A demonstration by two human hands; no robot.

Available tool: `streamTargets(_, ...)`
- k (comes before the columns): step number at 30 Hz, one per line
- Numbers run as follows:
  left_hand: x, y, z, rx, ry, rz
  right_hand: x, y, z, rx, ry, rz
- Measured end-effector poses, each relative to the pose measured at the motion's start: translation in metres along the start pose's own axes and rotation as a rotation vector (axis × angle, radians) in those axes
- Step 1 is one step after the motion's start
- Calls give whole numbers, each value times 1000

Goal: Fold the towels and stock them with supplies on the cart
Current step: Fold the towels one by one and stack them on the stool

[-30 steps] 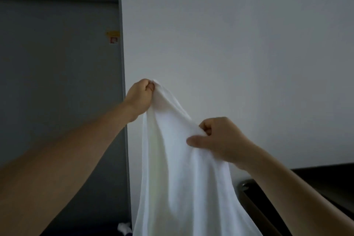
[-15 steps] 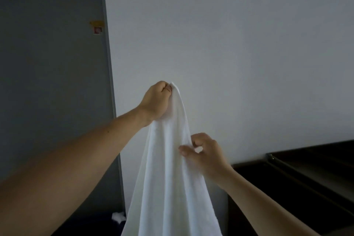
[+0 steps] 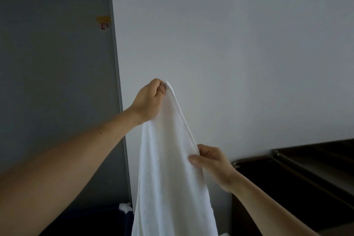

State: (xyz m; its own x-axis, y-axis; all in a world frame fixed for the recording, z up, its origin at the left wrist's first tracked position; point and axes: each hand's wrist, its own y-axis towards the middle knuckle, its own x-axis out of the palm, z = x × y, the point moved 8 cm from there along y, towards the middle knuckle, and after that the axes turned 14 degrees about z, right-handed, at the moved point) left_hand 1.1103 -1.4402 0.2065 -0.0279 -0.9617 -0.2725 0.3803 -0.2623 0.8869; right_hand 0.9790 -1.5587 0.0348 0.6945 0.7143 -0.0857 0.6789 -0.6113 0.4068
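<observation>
From the head camera, a white towel (image 3: 168,168) hangs in the air in front of the person, held up against a pale wall (image 3: 229,44). The left hand (image 3: 151,99) is raised highest, its fingers curled into a fist that pinches the towel's top corner. From there one edge of the cloth slants down and to the right to the right hand (image 3: 210,161), which pinches that edge between thumb and curled fingers, lower and nearer. The rest of the towel drops straight down out of the bottom of the picture.

To the left stands a grey door (image 3: 57,63) with a small yellow and red sticker (image 3: 104,23) near its right edge. Low on the right, against the wall, is a dark unit (image 3: 297,178) with a metal rim. A scrap of something white (image 3: 124,207) shows just left of the towel's lower part; I cannot tell what it is.
</observation>
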Motion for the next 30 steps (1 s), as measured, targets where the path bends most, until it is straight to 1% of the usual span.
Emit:
streamTargets(2, 4, -1, 0, -25, -38, -41, 12, -3, -8, 26, 178, -137)
streamTargets(4, 8, -3, 4, -29, -72, -81, 19, 0, -22, 32, 347, -180)
streamTargets(7, 7, -3, 7, -26, -76, -97, 17, 9, -44, 6, 476, -116)
streamTargets(10, 2, -3, 6, -18, -53, -106, 9, 17, -64, -44, 505, -63)
streamTargets(13, -4, -1, 6, -12, -43, -73, 5, 24, -76, -58, 393, -57)
streamTargets(16, -8, 2, 10, 8, -44, -48, 11, 21, -64, 7, 226, -90)
streamTargets(18, -8, 4, 11, 25, -28, -40, 11, 15, -52, 6, 177, -35)
streamTargets(20, -9, 6, 8, 25, -12, -21, 7, 10, -39, -35, 75, 30)
streamTargets(22, -9, 9, 1, 9, 3, -13, 1, 6, -21, -23, -16, 85)
streamTargets(24, -6, 10, -5, -2, 25, -18, -4, 0, -4, 20, -58, 118)
streamTargets(30, -4, 16, -27, -97, 110, 33, -11, -19, 54, 72, -154, 111)
